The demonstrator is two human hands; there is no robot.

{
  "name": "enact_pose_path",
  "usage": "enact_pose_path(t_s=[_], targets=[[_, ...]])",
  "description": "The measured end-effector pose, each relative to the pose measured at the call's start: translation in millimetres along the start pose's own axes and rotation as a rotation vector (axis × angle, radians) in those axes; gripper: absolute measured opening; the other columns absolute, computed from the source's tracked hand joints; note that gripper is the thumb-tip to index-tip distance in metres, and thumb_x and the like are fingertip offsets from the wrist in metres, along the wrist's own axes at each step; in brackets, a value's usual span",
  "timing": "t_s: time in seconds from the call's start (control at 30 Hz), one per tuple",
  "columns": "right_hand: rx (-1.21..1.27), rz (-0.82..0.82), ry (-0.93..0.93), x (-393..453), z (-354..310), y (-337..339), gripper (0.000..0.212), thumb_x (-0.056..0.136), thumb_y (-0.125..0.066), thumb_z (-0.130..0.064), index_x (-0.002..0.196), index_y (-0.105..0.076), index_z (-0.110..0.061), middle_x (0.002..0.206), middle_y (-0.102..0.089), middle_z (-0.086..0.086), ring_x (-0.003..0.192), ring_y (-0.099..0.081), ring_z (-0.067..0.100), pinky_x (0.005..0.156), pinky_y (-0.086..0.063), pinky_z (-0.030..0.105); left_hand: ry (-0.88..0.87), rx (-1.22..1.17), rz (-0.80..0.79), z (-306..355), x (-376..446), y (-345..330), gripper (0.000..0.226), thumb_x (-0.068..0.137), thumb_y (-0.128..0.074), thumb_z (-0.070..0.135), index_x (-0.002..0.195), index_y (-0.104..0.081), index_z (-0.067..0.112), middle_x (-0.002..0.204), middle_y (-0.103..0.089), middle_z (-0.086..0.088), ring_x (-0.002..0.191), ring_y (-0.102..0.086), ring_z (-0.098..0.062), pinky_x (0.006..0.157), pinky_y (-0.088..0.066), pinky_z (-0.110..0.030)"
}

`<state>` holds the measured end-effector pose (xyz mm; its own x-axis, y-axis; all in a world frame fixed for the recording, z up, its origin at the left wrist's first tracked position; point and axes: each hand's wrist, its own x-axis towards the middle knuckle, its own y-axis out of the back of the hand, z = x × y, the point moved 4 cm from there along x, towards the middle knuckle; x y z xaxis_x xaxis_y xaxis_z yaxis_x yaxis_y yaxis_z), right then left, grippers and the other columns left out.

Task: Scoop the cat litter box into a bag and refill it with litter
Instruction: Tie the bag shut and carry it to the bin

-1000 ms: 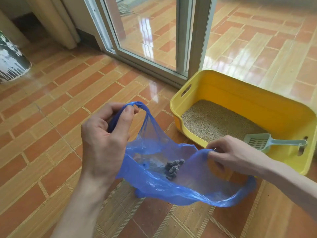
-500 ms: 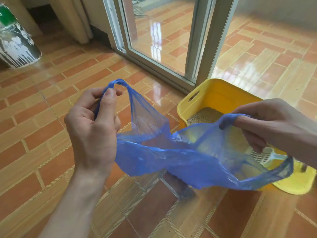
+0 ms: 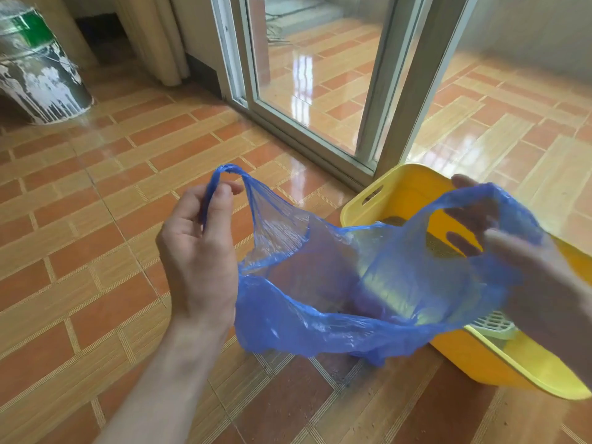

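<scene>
A thin blue plastic bag (image 3: 336, 302) hangs in the air between my hands, its mouth stretched wide. My left hand (image 3: 198, 251) pinches the bag's left handle loop between thumb and fingers. My right hand (image 3: 519, 267), blurred, has its fingers through the right handle loop and holds it up. Behind the bag sits the yellow litter box (image 3: 397, 190) on the floor, with a strip of beige litter (image 3: 435, 243) showing. A pale green slotted scoop (image 3: 495, 326) lies in the box, mostly hidden by the bag and my right hand.
The floor is orange and tan tile (image 3: 96, 251). A sliding glass door (image 3: 307, 68) with a raised track stands just behind the litter box. A paint-spattered bucket (image 3: 35, 72) sits at the far left. Small litter grains lie on the tiles at the bottom right.
Both hands have lifted the bag off the floor and pulled its handles apart. My right hand rose from the bag's rim near the scoop to the right handle loop. The dark clumps are hidden now.
</scene>
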<state>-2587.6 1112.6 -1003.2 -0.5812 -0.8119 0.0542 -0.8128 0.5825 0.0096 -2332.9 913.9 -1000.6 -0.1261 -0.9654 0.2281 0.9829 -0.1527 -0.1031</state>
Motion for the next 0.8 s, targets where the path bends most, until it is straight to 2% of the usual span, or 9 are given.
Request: enact_pose_path(t_s=[0.07, 0.13, 0.23, 0.3, 0.4, 0.47, 0.53, 0.67, 0.8], targets=[[-0.219, -0.084, 0.049, -4, 6, -16, 0.074, 0.072, -0.075, -0.017, 0.14, -0.052, -0.032, 0.137, -0.062, -0.013, 0.131, -0.055, 0.007, 0.105, -0.047, 0.028, 0.055, -0.021, -0.022, -2, 1, -3, 0.029, 0.101, -0.054, 0.029, 0.073, -0.065, 0.028, 0.096, -0.071, 0.014, 0.104, -0.066, -0.006, 0.1, -0.047, -0.037], [-0.301, -0.154, 0.043, -2, 15, -31, 0.078, 0.071, -0.089, -0.019, 0.141, -0.054, -0.029, 0.123, -0.068, -0.004, 0.118, -0.064, 0.016, 0.098, -0.052, 0.033, 0.131, -0.121, -0.041, -4, 1, -8, 0.037, 0.104, -0.047, 0.025, 0.067, -0.051, 0.022, 0.105, -0.073, 0.007, 0.113, -0.069, -0.014, 0.106, -0.049, -0.042], [-0.281, -0.1, 0.11, 6, 13, -52, 0.011, 0.089, -0.07, -0.024, 0.099, -0.074, -0.026, 0.087, -0.07, 0.002, 0.079, -0.064, 0.015, 0.069, -0.051, 0.032, 0.188, -0.252, -0.1, 1, -1, -15, 0.036, 0.109, -0.033, 0.015, 0.074, -0.037, 0.015, 0.113, -0.076, -0.011, 0.103, -0.075, -0.031, 0.098, -0.055, -0.045], [-0.35, -0.031, 0.164, 10, 6, -59, 0.02, 0.097, -0.059, -0.028, 0.079, -0.068, -0.024, 0.073, -0.062, 0.0, 0.069, -0.056, 0.014, 0.063, -0.045, 0.032, 0.18, -0.268, -0.124, 8, 0, -16, 0.031, 0.108, -0.029, 0.013, 0.079, -0.037, 0.011, 0.095, -0.077, -0.015, 0.086, -0.076, -0.036, 0.084, -0.059, -0.042], [-0.137, -0.025, 0.172, 18, -13, -64, 0.03, 0.107, -0.045, -0.028, 0.083, -0.055, -0.012, 0.08, -0.059, 0.004, 0.079, -0.06, 0.023, 0.075, -0.05, 0.039, 0.144, -0.253, -0.104, 15, 4, -14, 0.026, 0.106, -0.028, 0.013, 0.082, -0.039, 0.01, 0.065, -0.062, -0.01, 0.059, -0.064, -0.033, 0.066, -0.055, -0.038], [0.073, -0.088, 0.116, 23, -25, -69, 0.031, 0.11, -0.039, -0.026, 0.084, -0.05, -0.013, 0.074, -0.056, 0.007, 0.068, -0.057, 0.027, 0.075, -0.051, 0.041, 0.129, -0.25, -0.088, 20, 5, -14, 0.026, 0.106, -0.03, 0.015, 0.082, -0.039, 0.012, 0.062, -0.047, -0.006, 0.049, -0.045, -0.026, 0.06, -0.05, -0.037], [0.121, -0.147, 0.109, 28, -35, -77, 0.032, 0.111, -0.035, -0.025, 0.083, -0.046, -0.016, 0.064, -0.041, 0.002, 0.054, -0.04, 0.022, 0.07, -0.049, 0.038, 0.111, -0.279, -0.106, 27, 4, -16, 0.023, 0.102, -0.034, 0.017, 0.079, -0.037, 0.018, 0.066, -0.037, -0.003, 0.05, -0.029, -0.023, 0.057, -0.043, -0.035], [0.105, -0.148, 0.158, 35, -49, -91, 0.03, 0.105, -0.045, -0.014, 0.077, -0.05, -0.021, 0.065, -0.02, 0.002, 0.054, -0.021, 0.017, 0.065, -0.04, 0.032, 0.0, -0.36, -0.24, 49, -3, -26, 0.016, 0.083, -0.033, 0.002, 0.089, -0.034, 0.016, 0.077, -0.032, -0.005, 0.061, -0.025, -0.023, 0.057, -0.038, -0.034], [-0.028, -0.201, 0.259, 31, -63, -106, 0.002, 0.097, -0.064, -0.015, 0.095, -0.063, -0.015, 0.064, -0.045, -0.007, 0.055, -0.041, 0.01, 0.063, -0.045, 0.031, -0.114, -0.162, -0.394, 51, -18, -41, 0.032, 0.079, -0.034, -0.011, 0.097, -0.033, 0.016, 0.09, -0.04, -0.011, 0.072, -0.04, -0.022, 0.072, -0.043, -0.034]])
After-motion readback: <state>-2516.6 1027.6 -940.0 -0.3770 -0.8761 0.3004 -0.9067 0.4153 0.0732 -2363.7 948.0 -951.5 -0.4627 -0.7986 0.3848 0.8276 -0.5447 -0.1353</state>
